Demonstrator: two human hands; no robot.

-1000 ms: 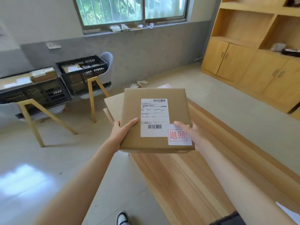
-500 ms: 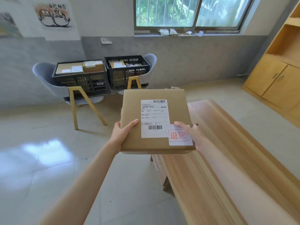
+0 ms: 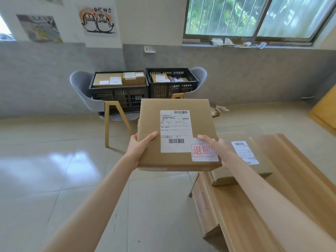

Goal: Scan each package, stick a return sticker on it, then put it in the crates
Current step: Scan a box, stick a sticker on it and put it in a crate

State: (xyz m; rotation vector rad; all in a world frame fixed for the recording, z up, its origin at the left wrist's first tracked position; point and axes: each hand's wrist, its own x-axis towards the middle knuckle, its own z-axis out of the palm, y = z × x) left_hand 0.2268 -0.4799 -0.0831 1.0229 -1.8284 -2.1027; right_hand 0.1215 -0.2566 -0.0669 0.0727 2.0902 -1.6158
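I carry a flat brown cardboard package (image 3: 151,124) in front of me at chest height. It bears a white shipping label and a white return sticker (image 3: 204,150) with red characters at its near right corner. My left hand (image 3: 139,148) grips the package's left edge, thumb on top. My right hand (image 3: 217,148) holds the right edge, thumb lying on the sticker. Two black crates sit ahead on grey chairs: the left crate (image 3: 118,95) holds several boxes, and the right crate (image 3: 172,88) holds a few parcels.
A wooden table (image 3: 254,206) runs along my right side with another labelled package (image 3: 243,160) on it. Pale tiled floor lies between me and the chairs. A grey wall with a window stands behind the crates, and a wooden cabinet (image 3: 325,111) is at the far right.
The view has swung left and moved toward the crates, which now sit nearer and straight ahead. Both hands keep the same hold on the package. Another package on the table has come into view.
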